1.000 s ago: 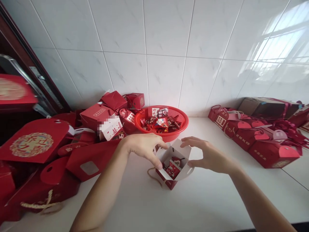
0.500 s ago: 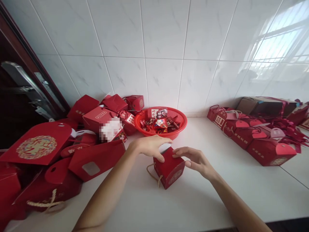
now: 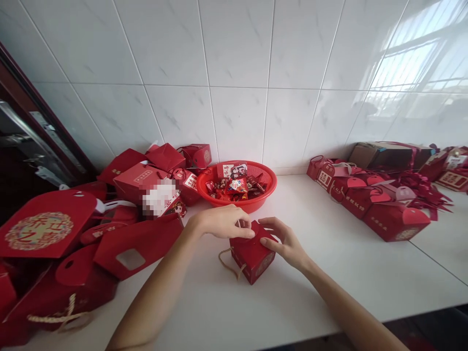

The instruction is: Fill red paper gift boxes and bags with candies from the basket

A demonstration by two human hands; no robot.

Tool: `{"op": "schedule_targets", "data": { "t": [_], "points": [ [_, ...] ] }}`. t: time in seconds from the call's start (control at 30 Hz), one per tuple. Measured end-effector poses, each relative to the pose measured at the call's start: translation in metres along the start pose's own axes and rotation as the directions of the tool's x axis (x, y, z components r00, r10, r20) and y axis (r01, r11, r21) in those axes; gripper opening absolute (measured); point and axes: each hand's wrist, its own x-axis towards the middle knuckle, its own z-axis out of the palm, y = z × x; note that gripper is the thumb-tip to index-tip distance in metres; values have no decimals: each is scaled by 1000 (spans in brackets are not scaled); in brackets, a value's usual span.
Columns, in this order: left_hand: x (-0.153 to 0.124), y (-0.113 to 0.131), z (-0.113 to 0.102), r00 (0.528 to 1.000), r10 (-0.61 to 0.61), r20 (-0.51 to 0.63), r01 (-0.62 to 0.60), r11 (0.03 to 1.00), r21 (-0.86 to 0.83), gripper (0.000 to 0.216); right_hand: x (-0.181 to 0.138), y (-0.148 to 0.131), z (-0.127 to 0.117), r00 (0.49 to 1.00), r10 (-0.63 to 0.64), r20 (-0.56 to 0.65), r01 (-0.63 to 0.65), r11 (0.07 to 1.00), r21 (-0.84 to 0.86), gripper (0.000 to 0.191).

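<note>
A small red gift box [image 3: 250,256] with a gold-printed end sits on the white counter in front of me. Its twisted rope handle [image 3: 228,265] hangs out on the left. My left hand [image 3: 223,222] reaches over the top, its thumb and bent fingers closed at the top flap. From the right, my right hand [image 3: 287,243] grips the same box, thumb on the lid and fingers around the back edge. Both hands partly cover the lid, so the flap's edges are hard to make out.
Behind the box stands a red plastic basket [image 3: 272,187] holding several wrapped candies [image 3: 237,185]. Many red boxes [image 3: 131,253] are heaped on the left. On the right, a row of closed red boxes [image 3: 393,222] lines up near a cardboard box [image 3: 380,156] and ribbon bows [image 3: 424,192].
The left fingers have curled in at the top of the box. My right thumb has moved from the box's side onto its lid. The view has shifted slightly right.
</note>
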Motion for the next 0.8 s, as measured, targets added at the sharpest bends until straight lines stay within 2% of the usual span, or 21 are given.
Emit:
{"op": "schedule_targets", "data": {
  "t": [0.07,0.23,0.4,0.53,0.63,0.73,0.8],
  "points": [
    [0,2,2,1000,6,16,-6,1000,8,35,0,0,0,1000,-2,-5,2,1000,-15,45],
    [5,6,10,997,-71,-7,71,992,103,38,1,0,0,1000,15,1,-15,997,-71,45],
    [14,4,12,1000,-12,-7,12,994,107,34,3,-5,-6,991,24,-128,-54,970,-237,44],
    [20,1,12,999,32,15,-33,995,91,37,3,-8,-13,981,48,-187,-77,985,-152,45],
    [18,1,9,999,27,35,-30,996,88,43,3,-8,-18,987,68,-148,-87,989,-122,47],
    [9,-2,3,998,31,45,-34,998,60,57,2,-9,-20,996,35,-87,-52,977,-208,43],
    [3,-9,1,998,37,45,-38,999,8,73,2,-11,-20,996,-17,-88,-8,961,-275,39]
  ]
}}
